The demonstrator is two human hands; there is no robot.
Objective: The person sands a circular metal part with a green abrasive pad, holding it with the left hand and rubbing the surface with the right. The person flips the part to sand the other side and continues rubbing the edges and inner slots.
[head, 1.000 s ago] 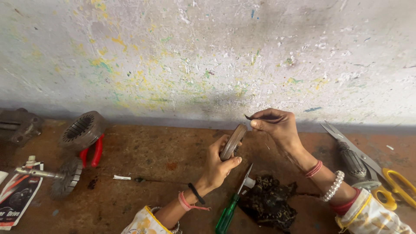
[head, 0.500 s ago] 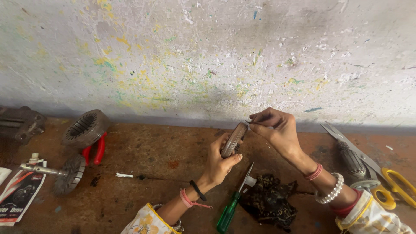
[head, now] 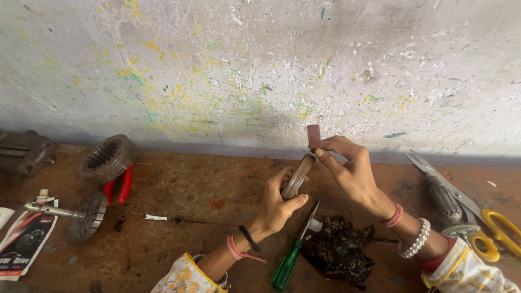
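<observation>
Both hands were raised above the bench, close together. With my left hand [head: 279,198] I gripped a round, flat metal part [head: 297,177], fingers curled shut around its lower edge so that it stood tilted on its rim. My right hand [head: 347,165] pinched a small reddish-brown strip [head: 313,136] between thumb and fingertips, holding it upright with its lower end touching the top of the part (what the strip was made of, I could not tell). Below my wrists lay a green-handled screwdriver [head: 290,260] just beside a dark crumpled cloth [head: 339,249] on the rusty brown bench [head: 184,201]. Yellow-handled scissors [head: 477,209] lay well to the right, and a ring-shaped metal stator [head: 106,158] rested on red-handled pliers [head: 120,184] far left.
</observation>
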